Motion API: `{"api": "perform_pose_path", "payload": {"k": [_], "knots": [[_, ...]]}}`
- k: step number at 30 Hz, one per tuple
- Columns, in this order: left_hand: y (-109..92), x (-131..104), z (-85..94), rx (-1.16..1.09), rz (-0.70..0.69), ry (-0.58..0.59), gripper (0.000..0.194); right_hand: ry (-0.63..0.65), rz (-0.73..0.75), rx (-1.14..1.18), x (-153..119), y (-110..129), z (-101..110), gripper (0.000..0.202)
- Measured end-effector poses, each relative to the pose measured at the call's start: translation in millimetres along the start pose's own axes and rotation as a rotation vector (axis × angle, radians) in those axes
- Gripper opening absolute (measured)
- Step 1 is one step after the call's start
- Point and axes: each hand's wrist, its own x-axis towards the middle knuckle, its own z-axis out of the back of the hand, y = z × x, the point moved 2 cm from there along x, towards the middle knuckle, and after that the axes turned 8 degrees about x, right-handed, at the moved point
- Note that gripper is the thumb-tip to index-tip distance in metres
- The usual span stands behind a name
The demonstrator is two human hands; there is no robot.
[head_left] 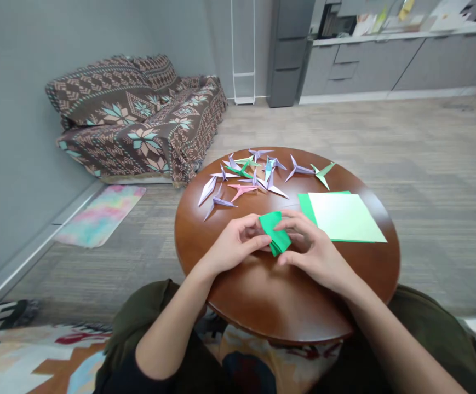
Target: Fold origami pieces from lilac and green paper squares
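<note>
A small folded piece of bright green paper (pixel 277 236) is held up between my two hands, a little above the near half of the round table. My left hand (pixel 238 241) pinches its left lower edge between thumb and fingers. From the right, my right hand (pixel 309 243) curves around it, the index fingertip touching the paper's face and the thumb close to its lower right corner. Several layers show at the paper's bottom edge. Parts of the fingers behind the paper are hidden.
Several folded paper cranes, purple, green and one pink crane (pixel 244 190), lie on the far left of the brown round table (pixel 279 317). White-green paper sheets (pixel 347 216) lie stacked at its right. Beyond stand a covered sofa (pixel 139 120) and a grey cabinet (pixel 286 54).
</note>
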Motion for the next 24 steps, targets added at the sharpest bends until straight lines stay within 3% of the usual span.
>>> {"api": "perform_pose_path", "payload": {"k": [4, 8, 13, 20, 22, 24], "knots": [[0.0, 1.1, -0.6, -0.038, 0.036, -0.018, 0.045, -0.054, 0.053, -0.040, -0.5, -1.4, 3.1, 0.030], [2.0, 2.4, -1.6, -0.081, 0.035, -0.024, 0.042, -0.120, 0.234, -0.244, 0.2, 0.8, 4.2, 0.010], [3.9, 2.6, -1.3, -0.103, 0.010, -0.038, 0.036, -0.093, 0.370, -0.488, -2.5, 6.5, -1.7, 0.014], [8.8, 1.7, 0.2, -0.104, 0.002, -0.062, 0.032, -0.061, 0.432, -0.495, -3.3, 7.0, -4.1, 0.008], [8.4, 0.6, 0.6, -0.074, -0.040, -0.103, 0.047, -0.066, 0.456, -0.486, -2.8, 5.8, -4.6, 0.012], [6.6, -1.1, -0.6, 0.006, -0.068, -0.110, 0.078, -0.058, 0.473, -0.492, -2.7, 4.7, -6.0, 0.014]]}}
